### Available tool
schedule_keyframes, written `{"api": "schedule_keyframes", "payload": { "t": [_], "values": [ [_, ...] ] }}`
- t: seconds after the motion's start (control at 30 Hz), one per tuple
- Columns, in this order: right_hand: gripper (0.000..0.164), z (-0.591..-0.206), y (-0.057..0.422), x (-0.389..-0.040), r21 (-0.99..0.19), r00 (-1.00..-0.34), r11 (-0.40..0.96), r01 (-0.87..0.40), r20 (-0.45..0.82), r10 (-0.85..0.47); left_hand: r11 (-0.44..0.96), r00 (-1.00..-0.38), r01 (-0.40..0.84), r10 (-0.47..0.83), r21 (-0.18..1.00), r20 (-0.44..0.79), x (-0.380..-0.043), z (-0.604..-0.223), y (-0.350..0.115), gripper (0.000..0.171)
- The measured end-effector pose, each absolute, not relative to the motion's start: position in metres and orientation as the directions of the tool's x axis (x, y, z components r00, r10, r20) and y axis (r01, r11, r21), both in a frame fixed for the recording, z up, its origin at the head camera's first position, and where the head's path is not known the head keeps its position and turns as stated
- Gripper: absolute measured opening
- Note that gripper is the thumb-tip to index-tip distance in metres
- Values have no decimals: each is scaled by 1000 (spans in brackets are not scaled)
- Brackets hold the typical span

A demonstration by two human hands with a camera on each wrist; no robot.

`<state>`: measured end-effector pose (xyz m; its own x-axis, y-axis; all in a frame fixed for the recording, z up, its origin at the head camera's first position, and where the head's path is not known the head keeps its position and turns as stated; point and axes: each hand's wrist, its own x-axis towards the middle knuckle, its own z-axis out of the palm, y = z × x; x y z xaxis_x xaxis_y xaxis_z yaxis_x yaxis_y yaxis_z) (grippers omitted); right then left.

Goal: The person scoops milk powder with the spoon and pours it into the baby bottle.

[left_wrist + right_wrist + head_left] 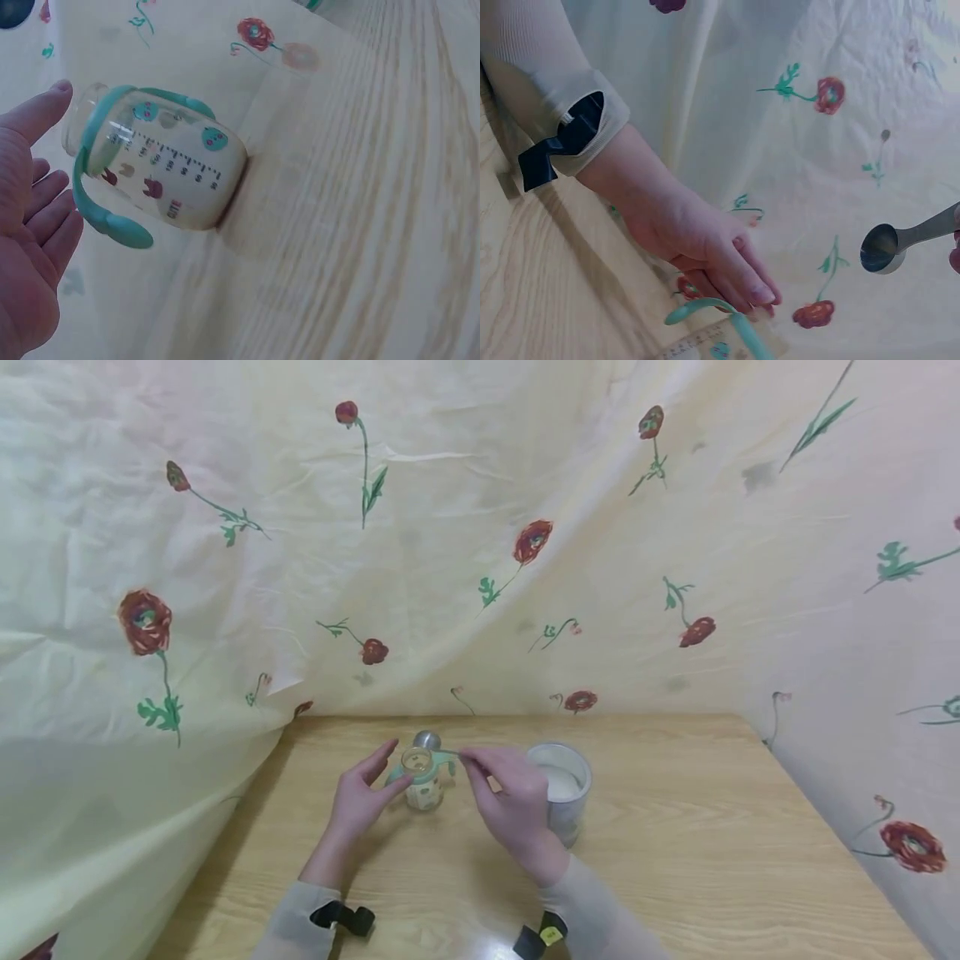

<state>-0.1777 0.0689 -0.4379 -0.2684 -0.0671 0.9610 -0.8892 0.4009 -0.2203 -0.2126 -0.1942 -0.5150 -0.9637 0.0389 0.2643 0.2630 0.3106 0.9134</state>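
A clear baby bottle (424,795) with mint-green handles stands upright and uncapped on the table. In the left wrist view the bottle (176,161) shows printed measuring marks and small animal pictures. Beside its neck is my left hand (362,797), thumb and fingers spread and not closed round it. My right hand (517,797) pinches the handle of a metal measuring spoon (427,740), its bowl just beyond the bottle's mouth. Seen from the right wrist, the spoon (881,247) is held up in the air; what its bowl holds is unclear.
To the right of the bottle stands an uncapped can (558,752) with white powder inside, partly covered by the right hand. Under everything is a light wooden table (697,827). Cloth with red flowers (450,527) hangs behind it and at both sides.
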Motion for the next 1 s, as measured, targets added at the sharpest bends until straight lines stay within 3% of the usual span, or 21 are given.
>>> {"api": "schedule_keyframes", "payload": {
  "t": [0.4,0.63,1.0],
  "values": [
    [19,-429,118,-185,-291,-289,372,-881,955,63,295,-927,366,29,883,375,-211,-505,-180,65],
    [24,-425,154,-187,-342,-331,384,-858,939,96,281,-860,494,19,823,510,-209,-494,-161,67],
    [25,-420,208,-186,-468,-477,404,-786,875,86,234,-799,598,100,767,592,-205,-482,-119,73]
  ]
}}
